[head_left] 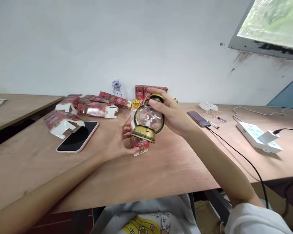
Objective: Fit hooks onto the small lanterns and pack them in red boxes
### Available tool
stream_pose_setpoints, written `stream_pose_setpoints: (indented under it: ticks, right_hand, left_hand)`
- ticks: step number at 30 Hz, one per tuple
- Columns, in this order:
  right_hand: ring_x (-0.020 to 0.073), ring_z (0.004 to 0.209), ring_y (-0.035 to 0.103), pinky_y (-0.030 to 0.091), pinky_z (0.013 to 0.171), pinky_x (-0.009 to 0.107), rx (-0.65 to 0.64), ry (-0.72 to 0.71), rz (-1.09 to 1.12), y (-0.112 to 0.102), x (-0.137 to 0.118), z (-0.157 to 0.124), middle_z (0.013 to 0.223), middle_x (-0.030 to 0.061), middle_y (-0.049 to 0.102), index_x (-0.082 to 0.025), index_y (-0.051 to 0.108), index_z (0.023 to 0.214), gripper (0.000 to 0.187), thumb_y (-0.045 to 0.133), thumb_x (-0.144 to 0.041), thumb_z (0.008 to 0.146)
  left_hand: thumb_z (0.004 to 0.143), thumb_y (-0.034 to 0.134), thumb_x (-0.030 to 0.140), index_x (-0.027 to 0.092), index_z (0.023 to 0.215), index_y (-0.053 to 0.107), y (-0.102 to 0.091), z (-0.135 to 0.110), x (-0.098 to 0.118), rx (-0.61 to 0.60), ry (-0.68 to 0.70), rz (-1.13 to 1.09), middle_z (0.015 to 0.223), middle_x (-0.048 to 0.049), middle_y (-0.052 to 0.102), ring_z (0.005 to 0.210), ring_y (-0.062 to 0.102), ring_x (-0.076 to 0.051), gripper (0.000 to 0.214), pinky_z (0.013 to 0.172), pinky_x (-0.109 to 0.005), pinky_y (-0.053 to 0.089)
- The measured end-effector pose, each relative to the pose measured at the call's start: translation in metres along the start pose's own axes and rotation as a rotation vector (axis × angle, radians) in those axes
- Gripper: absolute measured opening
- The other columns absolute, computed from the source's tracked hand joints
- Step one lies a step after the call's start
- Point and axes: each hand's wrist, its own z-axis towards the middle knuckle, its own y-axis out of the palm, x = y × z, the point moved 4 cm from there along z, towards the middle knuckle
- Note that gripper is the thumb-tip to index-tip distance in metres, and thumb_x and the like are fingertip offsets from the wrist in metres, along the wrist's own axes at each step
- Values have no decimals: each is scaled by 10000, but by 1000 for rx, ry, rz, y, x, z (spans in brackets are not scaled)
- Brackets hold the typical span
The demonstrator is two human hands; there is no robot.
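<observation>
My right hand (169, 112) grips a small gold-and-black lantern (150, 118) by its top, fingers closed round it. The lantern has a clear globe with something red and white inside, and it hangs slightly tilted in front of a red cardboard box (141, 148). My left hand (117, 141) is wrapped round that box from the left, thumb low on its front. The box stands on the table with white flaps at its top, and the lantern hides much of it. Whether the lantern touches the box I cannot tell. Behind it shows a gold lantern top (136, 103).
Several flattened or opened red boxes (95, 110) lie at the left, one overlapping a pink-edged phone (79, 138). A bottle (117, 87) and upright red boxes (139, 92) stand by the wall. At right are another phone (198, 119), a screwdriver (219, 119) and a power strip (256, 135) with cables.
</observation>
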Motion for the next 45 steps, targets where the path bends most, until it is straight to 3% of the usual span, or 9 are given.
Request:
stream_pose_setpoints:
  ticks: [4,8,13,19,26,34,36,41,45]
  right_hand:
    - [198,1013,593,508,893,414,33,-41,-147,-6,3,15,1131,51,567,-249,410,1298,506,550,-474,867]
    - [198,972,603,512,845,393,47,-71,-289,-16,-4,17,1074,30,582,-254,410,1293,489,556,-441,865]
    - [198,895,608,500,824,371,52,-124,-458,-3,-21,14,974,24,609,-251,425,1286,467,551,-409,865]
    - [229,1013,591,492,851,341,-1,-257,-591,11,-25,9,1113,57,598,-243,462,1263,410,517,-386,882]
    - [203,1024,593,481,850,305,-58,-268,-471,30,-31,9,1132,53,601,-226,450,1234,399,525,-406,887]
    - [183,938,591,478,837,336,102,-150,-269,22,12,10,1147,61,580,-232,406,1240,460,578,-411,852]
    - [188,945,590,476,832,338,70,-168,-274,21,20,8,1145,65,577,-232,411,1226,478,605,-422,833]
    - [237,1005,586,461,832,364,-193,-203,-362,34,24,4,1134,96,594,-202,441,1161,466,640,-431,807]
    - [248,919,580,456,772,370,-196,-146,-452,37,23,3,1020,97,604,-189,480,1030,414,669,-455,776]
  left_hand:
    - [592,790,243,352,1434,210,3,-3,-4,-98,-51,-66,1189,-81,505,1029,606,-286,1028,853,-547,538]
    - [579,802,230,359,1439,176,4,-4,-6,-105,-64,-76,1203,-86,475,1064,592,-284,1071,891,-540,520]
    - [580,799,226,370,1440,141,6,-5,-10,-118,-61,-92,1280,-102,427,1085,577,-298,1092,885,-539,526]
    - [595,782,241,356,1436,162,8,-6,-10,-105,-47,-85,1208,-82,463,1042,597,-277,1051,878,-512,541]
    - [638,761,253,339,1335,268,8,-7,-11,-124,-12,-67,1176,-49,454,1091,559,-291,857,893,-527,528]
    - [613,797,228,363,1356,188,9,-6,-8,-71,-46,-151,1287,-84,395,1122,548,-271,970,921,-537,507]
    - [616,797,225,380,1343,193,10,-5,-9,-65,-60,-196,1301,-66,386,1090,566,-235,958,933,-517,504]
    - [609,805,257,377,1282,214,10,-5,-15,-38,-104,-220,1331,-65,371,1045,582,-211,904,924,-511,511]
    - [631,794,270,399,1282,185,10,-7,-17,-45,-58,-182,1334,-74,364,1058,576,-228,901,905,-531,514]
